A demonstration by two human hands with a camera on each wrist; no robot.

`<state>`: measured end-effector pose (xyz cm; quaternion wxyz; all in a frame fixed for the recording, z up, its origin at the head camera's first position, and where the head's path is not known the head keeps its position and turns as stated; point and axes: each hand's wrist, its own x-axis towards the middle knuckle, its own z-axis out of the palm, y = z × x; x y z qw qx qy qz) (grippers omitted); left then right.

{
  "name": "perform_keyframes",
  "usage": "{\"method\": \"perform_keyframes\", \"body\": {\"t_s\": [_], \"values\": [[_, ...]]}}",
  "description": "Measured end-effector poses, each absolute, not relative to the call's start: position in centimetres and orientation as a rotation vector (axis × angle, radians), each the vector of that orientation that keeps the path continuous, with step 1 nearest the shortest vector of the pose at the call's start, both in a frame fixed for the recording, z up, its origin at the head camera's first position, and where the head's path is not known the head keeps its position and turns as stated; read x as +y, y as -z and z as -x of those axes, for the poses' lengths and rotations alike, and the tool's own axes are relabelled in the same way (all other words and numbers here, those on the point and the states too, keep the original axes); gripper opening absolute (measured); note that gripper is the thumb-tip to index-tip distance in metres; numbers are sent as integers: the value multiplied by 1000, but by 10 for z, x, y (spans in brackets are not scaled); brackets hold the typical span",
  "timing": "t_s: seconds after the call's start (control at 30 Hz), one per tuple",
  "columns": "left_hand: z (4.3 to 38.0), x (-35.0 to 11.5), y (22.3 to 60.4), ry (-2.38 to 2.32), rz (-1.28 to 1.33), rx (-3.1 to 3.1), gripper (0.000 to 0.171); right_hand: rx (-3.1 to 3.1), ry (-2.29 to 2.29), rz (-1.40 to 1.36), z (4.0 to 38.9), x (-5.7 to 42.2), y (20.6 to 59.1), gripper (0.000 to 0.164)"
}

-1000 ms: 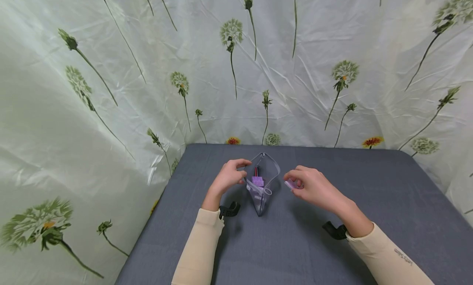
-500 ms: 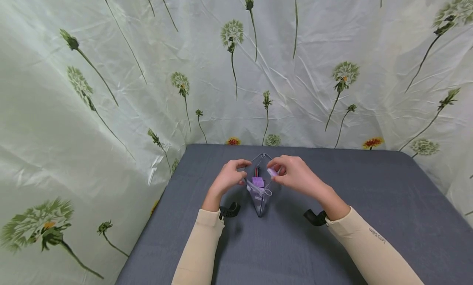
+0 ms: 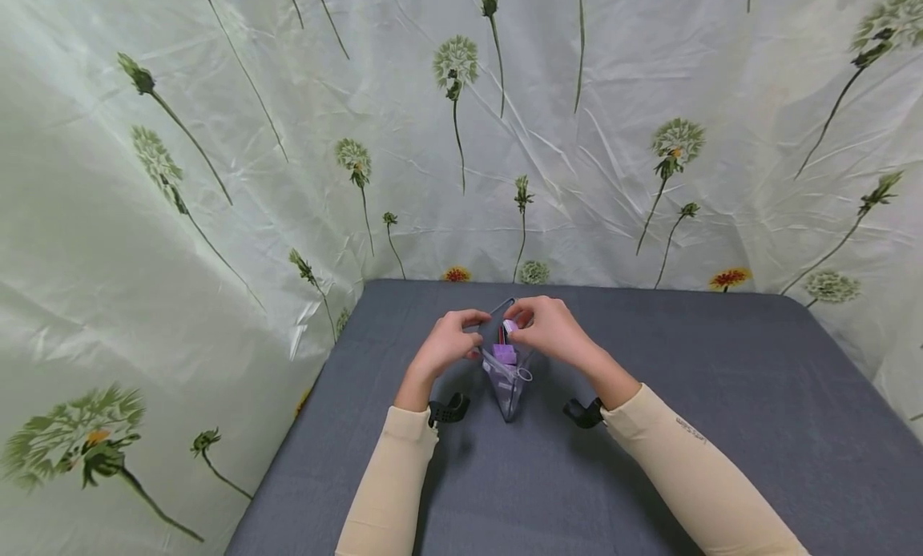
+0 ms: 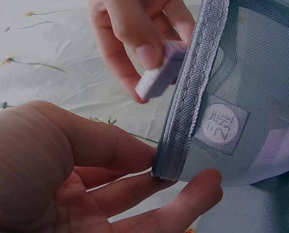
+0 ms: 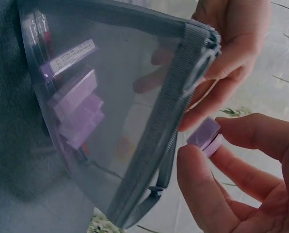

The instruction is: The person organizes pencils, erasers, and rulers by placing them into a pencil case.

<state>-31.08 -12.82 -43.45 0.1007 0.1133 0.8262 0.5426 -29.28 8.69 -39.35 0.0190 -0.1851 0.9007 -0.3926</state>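
Note:
A grey mesh zip pouch (image 3: pixel 507 396) stands on the table with its mouth spread. My left hand (image 3: pixel 445 346) pinches the zip edge (image 4: pixel 169 160) at the left of the opening, between thumb and fingers. Over the mouth, my right hand (image 3: pixel 554 328) holds a small light-purple block (image 5: pixel 205 136) by its fingertips. Through the mesh in the right wrist view show several purple blocks (image 5: pixel 74 94) and slim pens (image 5: pixel 38 36) near the bottom. A woven label (image 4: pixel 223 124) is sewn to the pouch. The zip's ring pull (image 3: pixel 523 374) hangs at the front.
The grey cloth-covered table (image 3: pixel 534 492) extends on both sides of the pouch. A pale curtain (image 3: pixel 577 139) printed with dandelions hangs behind and to the left. A black camera mount (image 3: pixel 449 409) sits at the left wrist, another (image 3: pixel 582 412) at the right.
My right hand has moved left with the purple block, from beside the pouch to over its mouth. The left hand stays on the pouch's edge.

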Motion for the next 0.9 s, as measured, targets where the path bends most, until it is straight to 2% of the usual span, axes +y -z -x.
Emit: {"method": "perform_keyframes", "body": {"t_s": [0.6, 0.9], "values": [[310, -130, 434, -1610, -364, 2431, 44, 2765, 1091, 543, 299, 69, 396, 29], [310, -131, 433, -1571, -350, 2475, 44, 2735, 1076, 585, 299, 67, 396, 19]]}}
